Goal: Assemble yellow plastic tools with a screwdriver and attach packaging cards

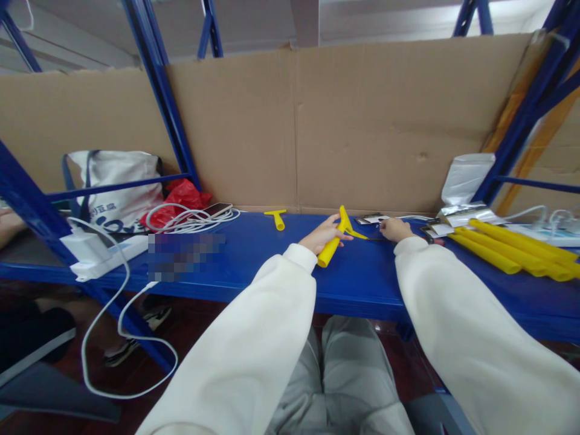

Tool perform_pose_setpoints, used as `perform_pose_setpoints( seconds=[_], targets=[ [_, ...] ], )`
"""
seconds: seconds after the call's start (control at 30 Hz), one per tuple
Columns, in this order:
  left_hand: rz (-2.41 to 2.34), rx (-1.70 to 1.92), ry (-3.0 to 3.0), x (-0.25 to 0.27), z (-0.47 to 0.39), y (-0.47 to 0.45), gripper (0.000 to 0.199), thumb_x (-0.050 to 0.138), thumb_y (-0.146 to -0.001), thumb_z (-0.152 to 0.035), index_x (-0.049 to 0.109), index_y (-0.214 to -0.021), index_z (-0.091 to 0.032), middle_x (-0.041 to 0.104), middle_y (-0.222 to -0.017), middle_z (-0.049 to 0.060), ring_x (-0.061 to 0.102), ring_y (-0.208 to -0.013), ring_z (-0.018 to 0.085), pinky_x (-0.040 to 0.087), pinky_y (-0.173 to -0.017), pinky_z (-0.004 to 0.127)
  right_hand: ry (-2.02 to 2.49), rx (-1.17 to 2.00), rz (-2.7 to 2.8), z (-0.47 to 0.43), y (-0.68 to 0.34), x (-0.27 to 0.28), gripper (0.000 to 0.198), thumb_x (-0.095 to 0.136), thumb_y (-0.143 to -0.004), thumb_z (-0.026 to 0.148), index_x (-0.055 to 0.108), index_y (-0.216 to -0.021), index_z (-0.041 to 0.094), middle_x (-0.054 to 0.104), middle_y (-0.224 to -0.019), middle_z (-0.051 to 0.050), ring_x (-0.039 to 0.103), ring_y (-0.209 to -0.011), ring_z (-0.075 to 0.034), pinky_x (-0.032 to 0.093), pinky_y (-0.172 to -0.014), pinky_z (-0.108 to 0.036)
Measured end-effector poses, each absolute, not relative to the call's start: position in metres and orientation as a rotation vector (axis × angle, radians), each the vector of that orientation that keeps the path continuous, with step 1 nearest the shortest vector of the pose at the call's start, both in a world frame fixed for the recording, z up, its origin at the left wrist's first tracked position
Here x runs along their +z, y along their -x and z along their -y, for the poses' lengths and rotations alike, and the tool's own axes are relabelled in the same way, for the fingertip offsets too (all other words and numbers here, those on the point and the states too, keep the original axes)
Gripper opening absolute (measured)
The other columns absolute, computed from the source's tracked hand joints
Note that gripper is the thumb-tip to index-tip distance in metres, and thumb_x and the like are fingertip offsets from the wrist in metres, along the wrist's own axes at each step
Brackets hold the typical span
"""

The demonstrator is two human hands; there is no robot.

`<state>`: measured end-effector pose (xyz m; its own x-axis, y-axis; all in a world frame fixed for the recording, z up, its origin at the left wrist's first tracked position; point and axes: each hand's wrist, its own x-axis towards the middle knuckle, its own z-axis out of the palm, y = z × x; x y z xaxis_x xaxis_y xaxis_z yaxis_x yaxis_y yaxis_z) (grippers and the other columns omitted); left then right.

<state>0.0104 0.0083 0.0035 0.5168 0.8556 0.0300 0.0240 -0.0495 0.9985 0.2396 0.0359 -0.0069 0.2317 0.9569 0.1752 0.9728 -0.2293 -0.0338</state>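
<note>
yellow t-shaped tool (329,251) in left hand (322,235)

The left forearm (258,314) angles toward one o'clock, left hand (322,234) curled gripping; the right forearm (457,302) toward eleven, right hand (396,229) palm-down.

The yellow tool (328,252) looks smooth plastic, the cardboard (371,127) matt.

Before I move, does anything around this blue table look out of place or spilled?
Yes, a white cable sags in a loop below the front edge of the blue table, where it might snag. I see no spill; your left hand's yellow piece looks intact.
</note>
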Motion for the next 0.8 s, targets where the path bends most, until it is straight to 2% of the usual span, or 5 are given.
perform_pose_setpoints(
  seconds=[0.1, 0.23, 0.47, 0.67, 0.8],
  targets=[
    [-0.766, 0.771, -1.419, 0.003, -0.009, -0.009, 0.089, 0.051, -0.070, 0.010, 0.027, -0.148, -0.025, 0.047, -0.142, 0.016, 0.070, -0.090, 0.018, 0.048, -0.050, 0.015, 2.341, -0.243, 1.940, -0.035, -0.237, -0.007, 0.035, 0.042, -0.088, 0.015, 0.069, -0.110, 0.010, 0.068, -0.111, -0.020, 0.061, -0.113, -0.030, 0.047, -0.091, -0.037],
    [-0.735, 0.721, -1.388, 0.001, -0.011, -0.008, 0.095, 0.057, -0.066, 0.010, 0.027, -0.149, -0.024, 0.042, -0.147, 0.018, 0.071, -0.089, 0.021, 0.049, -0.049, 0.016, 2.318, -0.308, 2.053, -0.036, -0.234, -0.007, 0.035, 0.042, -0.086, 0.009, 0.070, -0.106, 0.004, 0.069, -0.107, -0.022, 0.063, -0.109, -0.028, 0.047, -0.089, -0.030],
    [-0.735, 0.705, -1.363, -0.002, -0.012, -0.008, 0.095, 0.057, -0.066, 0.011, 0.025, -0.150, -0.022, 0.045, -0.144, 0.020, 0.070, -0.092, 0.022, 0.049, -0.049, 0.017, 2.190, -0.280, 1.991, -0.042, -0.242, -0.011, 0.026, 0.048, -0.081, 0.007, 0.072, -0.092, 0.010, 0.072, -0.097, -0.018, 0.067, -0.098, -0.025, 0.048, -0.083, -0.028],
    [-0.751, 0.723, -1.360, -0.002, -0.013, -0.009, 0.095, 0.059, -0.065, 0.011, 0.029, -0.149, -0.021, 0.046, -0.143, 0.020, 0.070, -0.089, 0.021, 0.049, -0.049, 0.017, 1.622, 0.097, 1.756, -0.046, -0.232, -0.012, 0.006, 0.060, -0.074, 0.015, 0.061, -0.079, 0.017, 0.069, -0.081, -0.007, 0.064, -0.077, -0.018, 0.051, -0.077, -0.030],
    [-0.723, 0.734, -1.367, -0.004, -0.017, -0.009, 0.093, 0.061, -0.064, 0.010, 0.032, -0.147, -0.024, 0.049, -0.141, 0.018, 0.071, -0.087, 0.020, 0.050, -0.051, 0.018, 1.231, 0.410, 1.707, -0.042, -0.212, -0.009, 0.019, 0.069, -0.067, 0.027, 0.052, -0.074, 0.020, 0.063, -0.073, -0.002, 0.060, -0.069, -0.015, 0.053, -0.076, -0.034]
  ],
)
